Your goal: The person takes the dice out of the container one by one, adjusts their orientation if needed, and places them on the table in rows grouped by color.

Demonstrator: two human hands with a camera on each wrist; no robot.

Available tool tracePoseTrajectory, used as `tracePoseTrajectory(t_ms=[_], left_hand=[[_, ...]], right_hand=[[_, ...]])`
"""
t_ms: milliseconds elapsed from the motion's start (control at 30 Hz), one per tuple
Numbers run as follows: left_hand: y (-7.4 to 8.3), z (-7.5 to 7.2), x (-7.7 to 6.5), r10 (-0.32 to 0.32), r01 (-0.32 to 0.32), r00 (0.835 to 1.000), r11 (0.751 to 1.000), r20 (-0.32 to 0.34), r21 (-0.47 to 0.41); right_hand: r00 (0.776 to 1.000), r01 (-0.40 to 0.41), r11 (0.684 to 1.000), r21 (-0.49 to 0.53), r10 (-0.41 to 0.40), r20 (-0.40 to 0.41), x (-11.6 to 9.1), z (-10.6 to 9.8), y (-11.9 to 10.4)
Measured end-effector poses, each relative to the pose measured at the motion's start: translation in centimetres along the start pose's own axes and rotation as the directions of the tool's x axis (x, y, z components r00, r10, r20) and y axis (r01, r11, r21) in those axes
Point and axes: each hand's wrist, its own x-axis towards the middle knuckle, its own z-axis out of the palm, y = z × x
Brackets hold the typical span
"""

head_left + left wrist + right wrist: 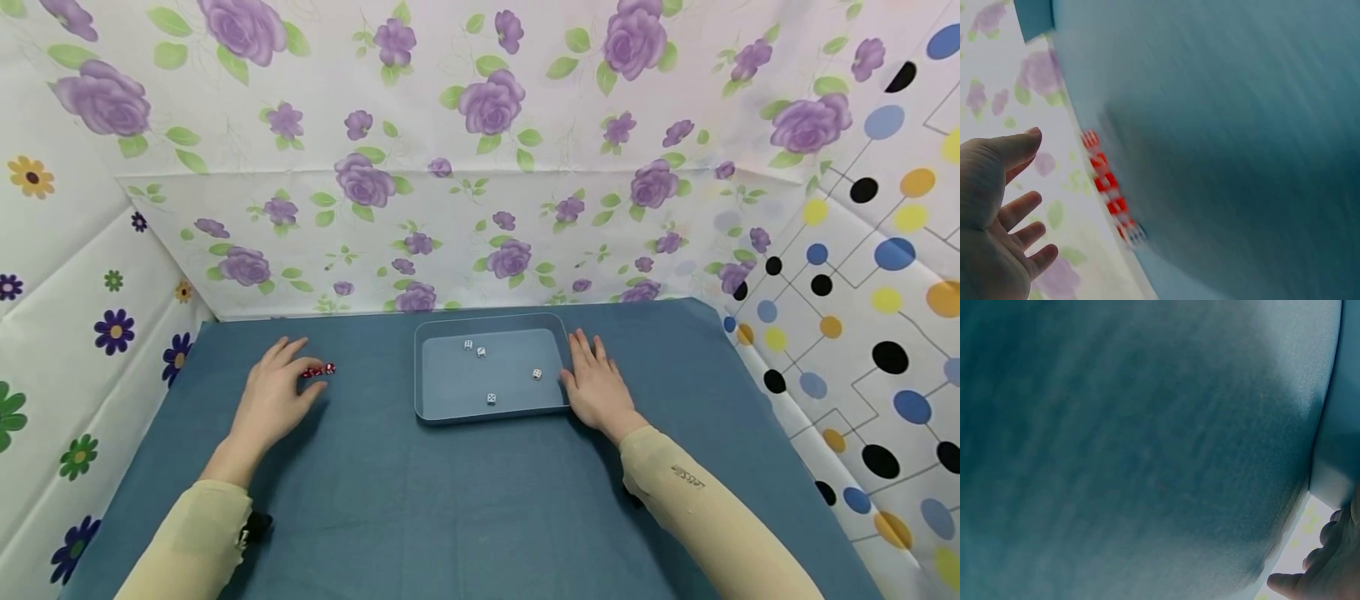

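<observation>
Several red dice (318, 370) with white pips lie in a short row on the blue cloth, left of the tray. My left hand (273, 387) hovers beside them, thumb and fingers apart. In the left wrist view that hand (997, 212) stands off from the row of red dice (1108, 184), with a gap between. Several white dice (481, 352) lie scattered in a shallow blue-grey tray (457, 412). Along the tray's right side rests my right hand (598, 383), its fingers fairly straight. The right wrist view catches only part of this hand (1329, 565), beside the tray wall (1341, 450).
A blue cloth (480, 508) covers the table. Behind it rises a sheet with purple roses (491, 104). Flower-print fabric (67, 333) borders the left side, and dotted fabric (892, 317) the right.
</observation>
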Motion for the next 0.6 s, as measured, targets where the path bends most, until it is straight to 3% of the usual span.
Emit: tracePoseTrajectory(t_ms=[600], left_hand=[[11.1,4.9,2.3,0.186,-0.18,0.981,0.979,0.048,-0.097]], right_hand=[[1.0,-0.007,1.0,-0.003,0.007,0.007,0.0,0.0,0.0]])
